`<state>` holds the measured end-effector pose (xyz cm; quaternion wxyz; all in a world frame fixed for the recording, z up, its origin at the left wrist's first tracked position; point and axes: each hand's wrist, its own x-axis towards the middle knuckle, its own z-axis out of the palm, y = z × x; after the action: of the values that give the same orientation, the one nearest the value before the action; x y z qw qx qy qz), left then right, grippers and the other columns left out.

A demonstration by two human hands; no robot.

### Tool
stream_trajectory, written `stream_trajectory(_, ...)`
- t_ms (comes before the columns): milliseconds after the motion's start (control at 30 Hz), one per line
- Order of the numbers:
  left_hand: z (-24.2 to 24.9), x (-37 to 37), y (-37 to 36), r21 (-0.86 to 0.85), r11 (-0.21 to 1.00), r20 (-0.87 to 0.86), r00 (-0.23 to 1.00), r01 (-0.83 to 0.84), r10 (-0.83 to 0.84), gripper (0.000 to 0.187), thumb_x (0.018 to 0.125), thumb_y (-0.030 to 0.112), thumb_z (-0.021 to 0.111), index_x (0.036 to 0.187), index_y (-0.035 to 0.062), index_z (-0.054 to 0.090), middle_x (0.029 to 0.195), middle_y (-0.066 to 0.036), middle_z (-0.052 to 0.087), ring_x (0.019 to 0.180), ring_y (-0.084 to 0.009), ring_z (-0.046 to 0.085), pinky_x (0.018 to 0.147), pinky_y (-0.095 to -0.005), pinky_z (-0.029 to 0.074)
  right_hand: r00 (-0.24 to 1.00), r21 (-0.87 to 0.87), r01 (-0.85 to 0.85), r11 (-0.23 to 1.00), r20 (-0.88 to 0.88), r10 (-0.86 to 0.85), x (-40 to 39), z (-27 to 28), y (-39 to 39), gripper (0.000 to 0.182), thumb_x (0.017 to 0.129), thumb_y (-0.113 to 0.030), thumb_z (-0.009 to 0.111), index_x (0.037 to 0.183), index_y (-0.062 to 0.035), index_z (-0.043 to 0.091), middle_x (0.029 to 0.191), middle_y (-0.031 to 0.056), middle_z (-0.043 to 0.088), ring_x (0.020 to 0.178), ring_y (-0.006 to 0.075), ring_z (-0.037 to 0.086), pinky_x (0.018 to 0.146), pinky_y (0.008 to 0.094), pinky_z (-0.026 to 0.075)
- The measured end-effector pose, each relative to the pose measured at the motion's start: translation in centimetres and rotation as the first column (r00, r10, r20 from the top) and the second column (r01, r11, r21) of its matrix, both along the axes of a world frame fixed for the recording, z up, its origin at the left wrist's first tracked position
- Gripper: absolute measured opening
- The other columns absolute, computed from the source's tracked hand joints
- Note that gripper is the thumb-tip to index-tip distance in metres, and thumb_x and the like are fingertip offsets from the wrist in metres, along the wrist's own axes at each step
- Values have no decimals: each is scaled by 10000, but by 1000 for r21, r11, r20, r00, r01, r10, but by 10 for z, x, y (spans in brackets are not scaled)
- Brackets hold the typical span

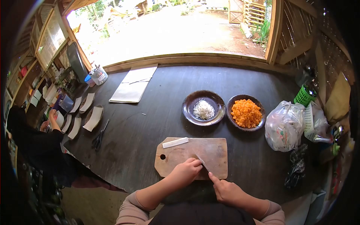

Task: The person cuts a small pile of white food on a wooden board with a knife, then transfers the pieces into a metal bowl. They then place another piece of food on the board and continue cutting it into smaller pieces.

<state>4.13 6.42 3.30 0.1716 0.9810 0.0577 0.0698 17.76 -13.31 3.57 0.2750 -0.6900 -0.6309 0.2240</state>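
My right hand [227,190] is closed around the handle of a knife [203,163], its blade slanting over the wooden cutting board [219,153]. My left hand [187,170] rests on the board beside the blade, fingers curled and pressed together; whatever they hold, if anything, is hidden. A flat white strip [175,143] lies near the board's far left corner, apart from both hands. Beyond the board stand a dark plate [187,112] with a heap of thin white shreds [204,110] and a dark bowl [240,128] of small orange pieces [246,113].
Scissors [98,140] and several curved dishes with pale strips [93,118] lie left. Folded paper [131,88] is at the back. A plastic bag [285,127], black bundle [296,167] and green basket [304,96] sit right. Another person [37,146] works at left.
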Motion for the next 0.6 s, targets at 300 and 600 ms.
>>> stream_trajectory(300, 3, 0, -1, -7, 1000, -6, 1000, 2, -2, 223, 795, 91, 639, 1007, 26, 658, 1048, -65, 616, 1024, -252, 594, 856, -329, 534, 996, -36, -6, 999, 89, 9, 2, -5, 5, 634, 849, -75, 529, 1469, -50, 400, 722, 184, 585, 545, 356, 610, 542, 455, 526)
stream_trajectory(600, -5, 0, 0, 77, 996, 35, 999, 39, -41, 204, 823, 103, 636, 1009, 28, 671, 1037, -65, 620, 1013, -244, 596, 854, -329, 530, 1000, -79, 22, 997, -3, -23, 5, -6, 11, 628, 862, -93, 503, 1479, -84, 381, 753, 222, 623, 612, 405, 638, 592, 489, 534)
